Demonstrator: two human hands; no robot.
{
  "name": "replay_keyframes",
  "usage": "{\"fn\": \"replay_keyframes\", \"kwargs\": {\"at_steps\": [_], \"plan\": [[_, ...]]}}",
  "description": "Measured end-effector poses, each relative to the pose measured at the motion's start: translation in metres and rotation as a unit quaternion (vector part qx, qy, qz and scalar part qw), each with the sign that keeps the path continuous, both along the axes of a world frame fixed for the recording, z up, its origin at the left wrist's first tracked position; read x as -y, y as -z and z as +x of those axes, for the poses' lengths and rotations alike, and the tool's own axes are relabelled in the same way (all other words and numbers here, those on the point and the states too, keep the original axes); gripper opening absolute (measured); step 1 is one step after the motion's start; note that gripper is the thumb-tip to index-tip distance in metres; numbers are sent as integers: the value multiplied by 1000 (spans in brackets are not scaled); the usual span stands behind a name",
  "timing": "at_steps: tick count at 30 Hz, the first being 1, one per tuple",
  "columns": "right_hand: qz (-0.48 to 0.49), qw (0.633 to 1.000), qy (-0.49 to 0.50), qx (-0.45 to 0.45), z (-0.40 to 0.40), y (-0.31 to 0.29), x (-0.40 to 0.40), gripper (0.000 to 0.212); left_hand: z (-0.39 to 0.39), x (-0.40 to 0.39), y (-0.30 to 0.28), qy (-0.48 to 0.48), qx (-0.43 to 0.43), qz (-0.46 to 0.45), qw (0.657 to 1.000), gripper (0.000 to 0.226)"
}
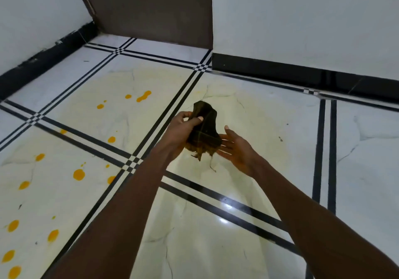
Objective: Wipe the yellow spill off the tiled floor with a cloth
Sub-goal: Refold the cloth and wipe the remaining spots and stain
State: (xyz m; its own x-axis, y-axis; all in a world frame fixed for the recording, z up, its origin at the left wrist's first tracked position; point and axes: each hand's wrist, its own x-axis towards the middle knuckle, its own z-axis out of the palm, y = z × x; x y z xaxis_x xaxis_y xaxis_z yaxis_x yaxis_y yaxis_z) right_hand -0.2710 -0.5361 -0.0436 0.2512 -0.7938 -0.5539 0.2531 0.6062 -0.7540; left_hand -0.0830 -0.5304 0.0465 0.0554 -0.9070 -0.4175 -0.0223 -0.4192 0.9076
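Observation:
A dark, crumpled cloth [205,129] with a yellow-stained, frayed lower edge hangs in the air above the white tiled floor [237,246]. My left hand [183,127] grips its upper part, thumb pressed on the fabric. My right hand [235,149] is spread flat, palm up, just right of the cloth's lower edge, fingertips touching or almost touching it. Several yellow drops [78,174] dot the tiles on the left, with more farther back [143,96]. A pale yellowish film [218,94] covers the tiles around and under my hands.
White walls with a black skirting [302,73] close the floor at the back and right. A dark brown door [155,9] stands open in the far corner. Black double lines [133,162] cross between the tiles.

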Motion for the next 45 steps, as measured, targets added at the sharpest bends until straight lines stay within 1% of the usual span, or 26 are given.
{"fn": "replay_keyframes", "kwargs": {"at_steps": [2, 3, 5, 8, 12, 15, 16, 17, 18, 19, 21, 22, 26, 28, 31, 33, 36, 40, 44, 45], "plan": [[6, 996, 14, 93, 6, -7, -3, 36, 5, 8, -8, 15, 13, -2, 1000, 29], [-1, 994, 29, 108, 9, -11, -4, 36, 8, 10, -11, 15, 20, -5, 1000, 32], [-27, 994, 45, 98, 13, -19, -4, 33, 14, 16, -14, 7, 38, -11, 999, 35], [-46, 992, 70, 91, 16, -30, -2, 27, 22, 20, -14, -20, 118, -47, 992, 38], [-52, 992, 75, 90, 21, -39, 1, 25, 27, 19, -4, -33, 193, -100, 976, 52], [-52, 990, 88, 97, 31, -49, 3, 31, 20, 12, 2, -19, 303, -160, 939, 63], [-48, 990, 89, 99, 34, -51, 2, 32, 16, 8, 4, -20, 331, -190, 924, 61], [-42, 991, 87, 97, 36, -52, 1, 31, 13, 5, 7, -21, 349, -215, 912, 53], [-33, 991, 85, 97, 38, -52, 0, 29, 9, 2, 9, -20, 354, -228, 907, 44], [-26, 991, 84, 100, 39, -51, -1, 27, 6, -1, 10, -11, 340, -221, 914, 37], [-21, 990, 88, 110, 38, -47, -2, 28, 1, -5, 14, 28, 298, -178, 937, 37], [-23, 989, 92, 113, 38, -46, -3, 29, 0, -6, 16, 41, 293, -163, 941, 37], [-32, 990, 99, 95, 35, -42, -6, 27, -2, -6, 19, 34, 324, -157, 932, 23], [-31, 989, 106, 98, 33, -43, -7, 30, -3, -5, 19, 44, 324, -156, 932, 27], [-31, 985, 117, 120, 32, -47, -9, 20, -8, -5, 19, 52, 300, -158, 939, 33], [-29, 985, 119, 125, 32, -49, -9, 17, -11, -4, 19, 51, 309, -159, 936, 29], [-28, 984, 127, 120, 32, -48, -10, 18, -14, -2, 18, 41, 323, -173, 929, 23], [-13, 981, 159, 106, 21, -39, -12, 24, -9, 4, 1, -18, 273, -183, 944, 21], [57, 987, 138, 52, 2, -13, -24, 36, 2, 21, -32, -37, 293, -241, 924, 21], [78, 989, 125, 21, -1, -7, -26, 37, 5, 25, -42, -38, 299, -262, 917, 21]]}}
